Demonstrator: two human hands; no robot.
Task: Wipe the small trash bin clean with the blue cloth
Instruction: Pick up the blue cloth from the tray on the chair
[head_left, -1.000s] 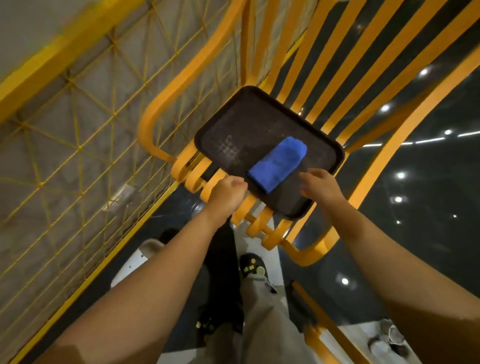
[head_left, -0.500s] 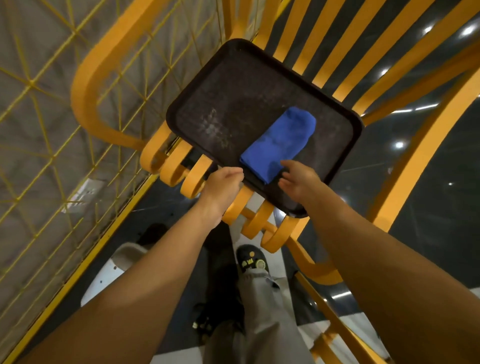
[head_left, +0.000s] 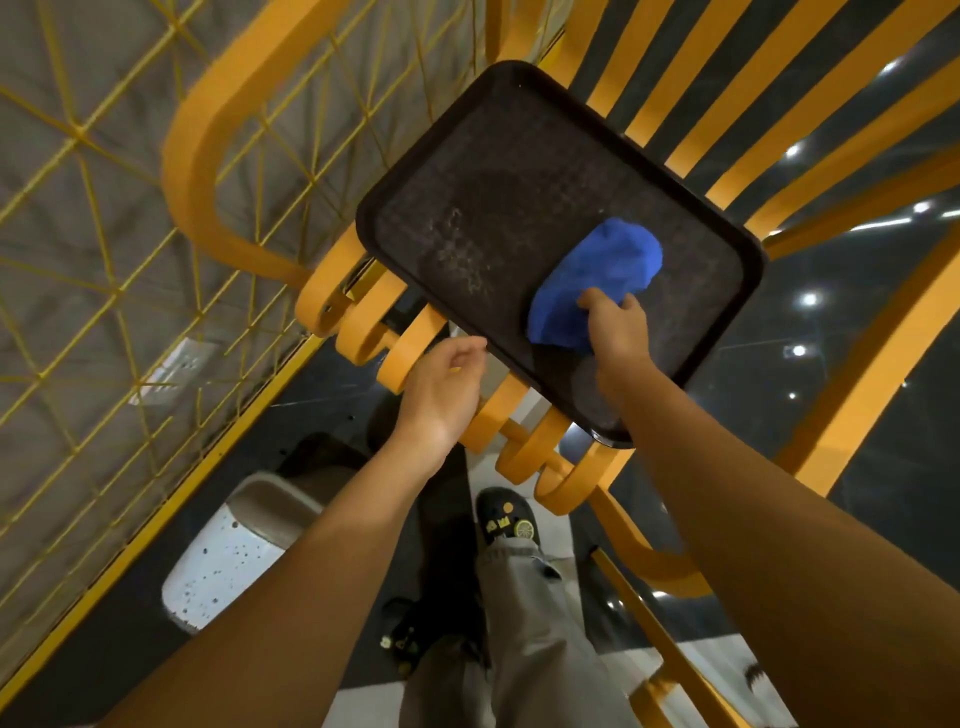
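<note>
A folded blue cloth (head_left: 597, 275) lies on a dark tray (head_left: 467, 218) that rests on a yellow slatted chair seat (head_left: 363, 322). My right hand (head_left: 615, 325) grips the near end of the cloth, fingers curled over it. My left hand (head_left: 441, 384) hovers just off the tray's near edge, fingers loosely apart, holding nothing. A small white speckled trash bin (head_left: 228, 561) with a grey rim stands on the dark floor at lower left, below my left forearm.
A yellow wire mesh fence (head_left: 104, 249) runs along the left. The chair's curved armrest (head_left: 208, 135) and slats (head_left: 753, 104) surround the tray. My legs and dark shoes (head_left: 506, 519) are below, on glossy dark floor.
My right hand moved from the tray's edge onto the cloth and closed on it, bunching it. My left hand let go of the tray's edge and opened.
</note>
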